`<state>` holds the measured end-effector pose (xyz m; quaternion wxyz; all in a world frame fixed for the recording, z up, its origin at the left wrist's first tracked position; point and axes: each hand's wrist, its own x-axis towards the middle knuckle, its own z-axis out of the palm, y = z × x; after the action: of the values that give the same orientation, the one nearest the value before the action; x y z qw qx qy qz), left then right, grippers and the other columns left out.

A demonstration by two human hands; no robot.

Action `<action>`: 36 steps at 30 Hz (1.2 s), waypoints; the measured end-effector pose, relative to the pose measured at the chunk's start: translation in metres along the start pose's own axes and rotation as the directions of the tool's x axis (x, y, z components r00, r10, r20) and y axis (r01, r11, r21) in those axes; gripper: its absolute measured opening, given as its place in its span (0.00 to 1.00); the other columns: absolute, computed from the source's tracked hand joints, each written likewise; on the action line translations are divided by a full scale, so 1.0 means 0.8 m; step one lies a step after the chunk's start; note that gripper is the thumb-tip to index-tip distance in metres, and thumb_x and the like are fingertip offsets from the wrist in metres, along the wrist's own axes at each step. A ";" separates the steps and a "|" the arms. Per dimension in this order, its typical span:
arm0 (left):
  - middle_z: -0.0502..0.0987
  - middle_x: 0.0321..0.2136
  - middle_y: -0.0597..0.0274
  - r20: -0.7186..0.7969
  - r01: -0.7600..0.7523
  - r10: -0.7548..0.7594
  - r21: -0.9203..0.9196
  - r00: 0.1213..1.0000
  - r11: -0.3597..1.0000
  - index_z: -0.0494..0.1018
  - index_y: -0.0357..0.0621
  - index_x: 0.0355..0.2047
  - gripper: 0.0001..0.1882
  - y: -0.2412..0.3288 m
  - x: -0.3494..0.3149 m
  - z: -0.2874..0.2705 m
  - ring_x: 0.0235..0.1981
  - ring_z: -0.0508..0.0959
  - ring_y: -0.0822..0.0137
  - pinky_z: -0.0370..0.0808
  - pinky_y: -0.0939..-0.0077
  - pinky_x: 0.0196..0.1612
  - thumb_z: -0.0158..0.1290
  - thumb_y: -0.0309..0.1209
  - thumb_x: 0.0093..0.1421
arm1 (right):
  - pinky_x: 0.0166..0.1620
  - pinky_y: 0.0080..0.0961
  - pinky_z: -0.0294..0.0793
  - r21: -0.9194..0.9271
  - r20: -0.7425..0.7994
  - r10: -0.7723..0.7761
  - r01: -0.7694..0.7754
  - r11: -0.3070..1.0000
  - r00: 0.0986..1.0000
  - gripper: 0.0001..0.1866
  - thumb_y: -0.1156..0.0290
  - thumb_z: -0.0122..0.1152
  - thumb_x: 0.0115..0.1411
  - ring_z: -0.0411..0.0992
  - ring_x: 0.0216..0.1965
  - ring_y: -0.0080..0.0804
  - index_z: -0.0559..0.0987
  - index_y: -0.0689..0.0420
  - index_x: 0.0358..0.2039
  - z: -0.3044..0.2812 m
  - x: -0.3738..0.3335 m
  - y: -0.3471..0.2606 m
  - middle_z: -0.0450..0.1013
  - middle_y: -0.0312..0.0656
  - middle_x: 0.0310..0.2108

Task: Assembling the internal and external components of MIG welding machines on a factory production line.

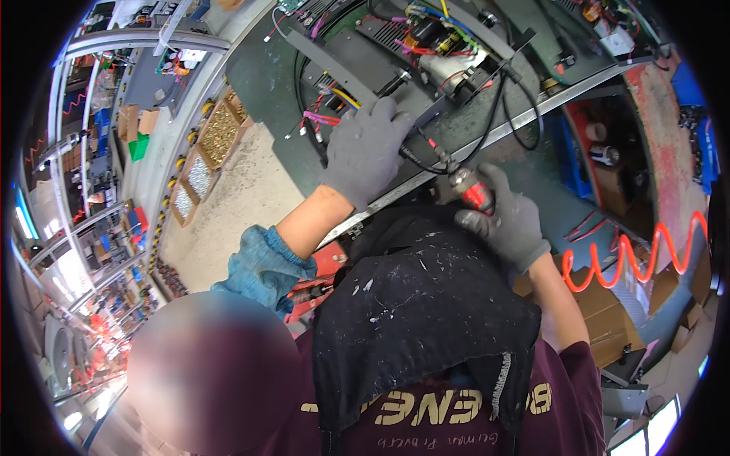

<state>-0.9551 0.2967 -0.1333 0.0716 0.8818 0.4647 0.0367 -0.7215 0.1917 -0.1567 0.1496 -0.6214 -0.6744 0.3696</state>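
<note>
My left hand (369,150), in a grey glove, lies over the near edge of a dark metal chassis (346,72), its fingers bent against the metal. Wires and electrical parts fill the chassis, with pink and yellow leads close to my fingertips. In my right hand (508,216), also gloved in grey, is a red and silver power screwdriver (473,190). Its thin bit points up and left to the chassis edge, just right of my left hand. Whether the tip touches a screw is too small to tell. A black cable (498,125) loops down beside the tool.
The chassis stands on a green bench with a metal front edge (566,93). Wooden trays of small fasteners (220,137) lie at the left. A coiled red hose (635,258) hangs at the right, above cardboard (608,323). More wired units (608,34) sit at the far right.
</note>
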 end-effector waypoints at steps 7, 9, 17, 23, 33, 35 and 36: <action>0.70 0.40 0.53 -0.001 0.072 -0.072 -0.091 0.997 0.993 0.71 0.50 0.44 0.23 0.005 -0.002 -0.002 0.42 0.73 0.50 0.71 0.58 0.42 0.57 0.25 0.44 | 0.32 0.39 0.72 -0.081 0.151 0.195 -0.184 0.980 0.969 0.35 0.43 0.63 0.53 0.76 0.29 0.49 0.69 0.55 0.52 -0.068 -0.095 0.104 0.76 0.51 0.29; 0.70 0.39 0.55 -0.013 0.071 -0.075 -0.184 0.997 0.980 0.71 0.51 0.47 0.24 0.001 -0.006 -0.005 0.40 0.73 0.57 0.72 0.65 0.41 0.55 0.24 0.46 | 0.28 0.28 0.70 0.496 0.231 0.443 -0.496 0.713 0.866 0.29 0.48 0.64 0.55 0.72 0.23 0.30 0.72 0.57 0.48 -0.097 -0.115 0.152 0.73 0.39 0.25; 0.75 0.43 0.54 0.371 0.306 -0.666 -0.927 0.647 -0.219 0.66 0.29 0.54 0.23 -0.017 0.007 -0.021 0.42 0.76 0.67 0.75 0.75 0.45 0.42 0.19 0.56 | 0.27 0.20 0.67 0.551 -0.232 0.721 -0.522 0.651 0.653 0.20 0.52 0.61 0.58 0.68 0.24 0.20 0.77 0.59 0.37 -0.298 -0.041 0.409 0.71 0.35 0.25; 0.73 0.47 0.50 0.226 0.187 -0.863 -0.970 0.451 -0.157 0.61 0.32 0.57 0.20 0.048 0.038 0.006 0.46 0.76 0.65 0.76 0.78 0.43 0.43 0.28 0.67 | 0.42 0.36 0.70 0.055 -0.514 0.599 -0.673 0.738 0.615 0.33 0.44 0.55 0.53 0.73 0.36 0.45 0.75 0.65 0.43 -0.418 0.062 0.628 0.75 0.53 0.34; 0.75 0.21 0.64 0.126 0.206 -0.959 -0.962 -0.252 -0.180 0.75 0.36 0.37 0.13 0.097 -0.062 0.031 0.17 0.71 0.75 0.67 0.85 0.18 0.60 0.33 0.58 | 0.42 0.38 0.75 -0.473 -0.480 0.517 -0.705 0.528 0.709 0.33 0.47 0.57 0.57 0.73 0.46 0.44 0.69 0.55 0.56 -0.464 0.146 0.655 0.72 0.52 0.51; 0.74 0.21 0.65 0.180 0.156 -0.919 -0.956 -0.351 -0.247 0.75 0.35 0.38 0.11 0.074 -0.100 0.065 0.17 0.70 0.76 0.65 0.85 0.17 0.59 0.29 0.58 | 0.44 0.39 0.74 -0.548 -0.559 0.445 -0.714 0.435 0.700 0.32 0.47 0.57 0.57 0.72 0.46 0.44 0.69 0.56 0.55 -0.467 0.163 0.640 0.72 0.51 0.50; 0.74 0.20 0.65 0.235 0.098 -0.880 -0.949 -0.413 -0.300 0.75 0.36 0.36 0.08 0.056 -0.125 0.085 0.17 0.70 0.74 0.66 0.82 0.19 0.56 0.26 0.58 | 0.45 0.40 0.74 -0.558 -0.588 0.377 -0.696 0.453 0.716 0.32 0.47 0.58 0.57 0.72 0.46 0.44 0.69 0.57 0.55 -0.469 0.168 0.635 0.72 0.51 0.50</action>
<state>-0.9663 0.1827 -0.1930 0.1927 -0.0581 0.7941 0.5735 -0.1286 0.4133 -0.2831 -0.1202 -0.8669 -0.4819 -0.0429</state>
